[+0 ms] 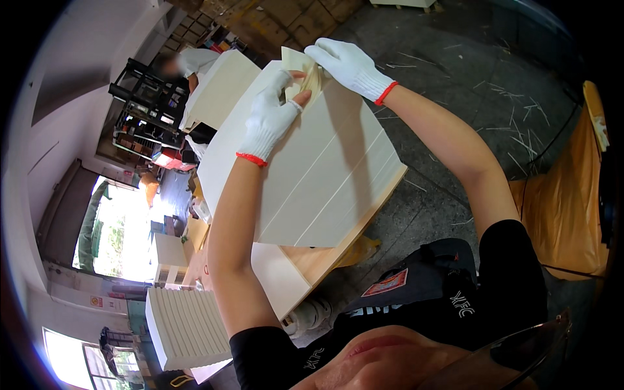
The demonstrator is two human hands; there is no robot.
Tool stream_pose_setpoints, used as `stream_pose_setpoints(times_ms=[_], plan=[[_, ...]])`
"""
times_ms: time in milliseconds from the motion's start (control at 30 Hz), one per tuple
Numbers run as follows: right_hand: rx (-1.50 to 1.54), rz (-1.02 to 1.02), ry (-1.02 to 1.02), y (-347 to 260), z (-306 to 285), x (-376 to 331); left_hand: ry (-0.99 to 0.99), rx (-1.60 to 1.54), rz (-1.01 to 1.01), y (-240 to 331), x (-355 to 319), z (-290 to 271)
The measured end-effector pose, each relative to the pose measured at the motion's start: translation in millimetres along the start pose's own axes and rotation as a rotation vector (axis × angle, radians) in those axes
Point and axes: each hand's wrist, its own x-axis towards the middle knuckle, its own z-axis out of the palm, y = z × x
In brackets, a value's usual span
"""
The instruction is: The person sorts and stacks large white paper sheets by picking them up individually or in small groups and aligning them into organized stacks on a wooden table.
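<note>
A large stack of white boards [312, 169] lies in front of me, thin seams crossing its face. At its far end, a crumpled pale yellow sheet [312, 81], cloth or paper I cannot tell, is bunched between my hands. My left hand [266, 120], in a white knit glove with a red cuff and bare thumb and forefinger tips, pinches its near side. From the right, my right hand [348, 67] in a matching glove grips its upper part, the fingertips partly hidden behind it.
A wooden board edge [361, 227] runs under the stack. Grooved white panels [185, 328] are piled at lower left. Another person [195, 64] stands by a further white stack [224, 88]. Thin offcuts [520, 123] litter the dark floor; an orange-brown covering [559, 208] is at right.
</note>
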Motion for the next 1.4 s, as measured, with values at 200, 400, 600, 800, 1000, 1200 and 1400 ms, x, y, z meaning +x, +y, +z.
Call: stream_pose_setpoints(times_ms=[200,400,600,800,1000,1200,1400], plan=[[0.052,0.001,0.032,-5.8,-0.3,-3.9,0.007,-0.089,-0.011,11.4,-6.3,-0.8],[-0.007,-0.044,0.063,0.0,2.5,-1.7,0.015,-0.015,0.028,13.3,-4.9,-2.5],[0.014,-0.021,0.034,-3.8,1.8,-3.1,0.031,0.065,0.049,3.6,-1.4,-0.8],[0.013,-0.015,0.043,-2.4,0.4,-4.2,0.017,0.011,-0.008,17.7,-4.6,-1.5],[-0.033,0.029,0.004,-6.8,-3.0,-4.3,0.044,-0.015,0.034,12.8,-4.5,-0.4],[0.018,0.000,0.034,-6.1,-1.7,-5.8,0.000,0.079,0.051,0.1,1.1,2.2],[0.044,0.018,0.037,-7.7,-2.3,-7.8,0.031,0.038,0.049,5.0,-1.8,2.7]])
